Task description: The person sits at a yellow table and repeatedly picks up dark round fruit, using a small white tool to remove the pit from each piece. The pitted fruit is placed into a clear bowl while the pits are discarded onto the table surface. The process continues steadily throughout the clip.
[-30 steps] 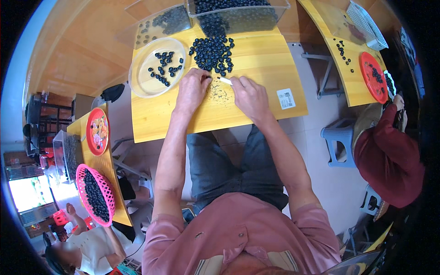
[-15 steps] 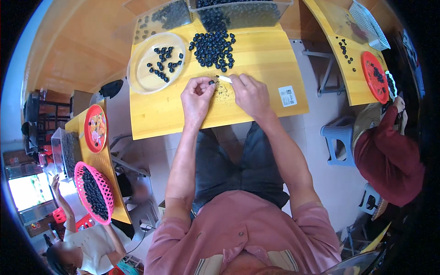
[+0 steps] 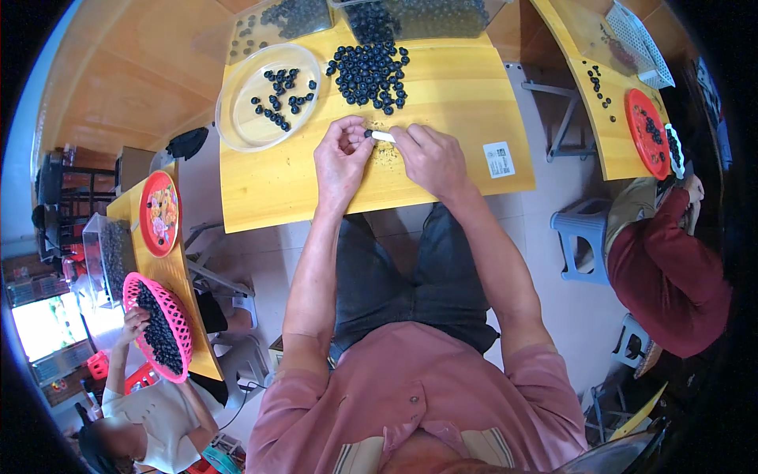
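Between the closed thumb and fingers of my left hand (image 3: 342, 160) is a small dark bead (image 3: 368, 134), round and glossy like the others. My right hand (image 3: 432, 162) grips a small white-handled tool (image 3: 382, 137), its tip touching or very close to the bead; the tip itself is too small to make out. Both hands are over the near part of the yellow table (image 3: 292, 197). Fine brown crumbs (image 3: 387, 158) lie beneath them. Just beyond sits a loose pile of dark beads (image 3: 368, 75). Left of it, a clear round tray (image 3: 237, 130) holds several more.
Clear bins (image 3: 442, 24) of beads line the table's far edge. A white label (image 3: 498, 159) is stuck at the right. On the left, a co-worker's hand reaches into a pink basket (image 3: 180, 316) near a red tray (image 3: 160, 237). Another person (image 3: 671, 268) sits right, near a grey-blue stool (image 3: 580, 237).
The white tool's tip has come down and left against the bead. At left, the co-worker's raised hand has lowered to the pink basket. My view has shifted slightly.
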A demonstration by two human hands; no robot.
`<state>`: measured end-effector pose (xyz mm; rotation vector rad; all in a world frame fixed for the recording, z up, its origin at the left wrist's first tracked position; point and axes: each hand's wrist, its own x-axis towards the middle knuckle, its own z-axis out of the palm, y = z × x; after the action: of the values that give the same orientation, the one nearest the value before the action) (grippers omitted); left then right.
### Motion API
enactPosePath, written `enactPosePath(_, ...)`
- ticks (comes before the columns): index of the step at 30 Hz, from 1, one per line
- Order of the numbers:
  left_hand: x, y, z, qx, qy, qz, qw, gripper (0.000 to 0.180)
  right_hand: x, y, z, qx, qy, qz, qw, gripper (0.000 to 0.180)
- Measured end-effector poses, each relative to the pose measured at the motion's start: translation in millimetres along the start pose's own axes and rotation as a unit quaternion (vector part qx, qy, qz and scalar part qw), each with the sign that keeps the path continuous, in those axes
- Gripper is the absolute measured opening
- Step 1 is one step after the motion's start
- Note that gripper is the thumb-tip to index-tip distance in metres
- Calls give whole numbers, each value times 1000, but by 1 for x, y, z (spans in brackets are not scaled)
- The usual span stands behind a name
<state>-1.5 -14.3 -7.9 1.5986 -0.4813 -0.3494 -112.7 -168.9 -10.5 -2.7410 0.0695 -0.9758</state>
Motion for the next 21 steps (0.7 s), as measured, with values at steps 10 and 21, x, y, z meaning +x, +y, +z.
enactPosePath(10, 1, -4, -1, 18, 3, 20, 1000, 38, 1, -1, 0, 15, -18, 30, 999, 14)
enactPosePath(21, -3, -9, -5, 2, 10, 50, 999, 26, 2, 0, 1, -24, -30, 69, 997, 20)
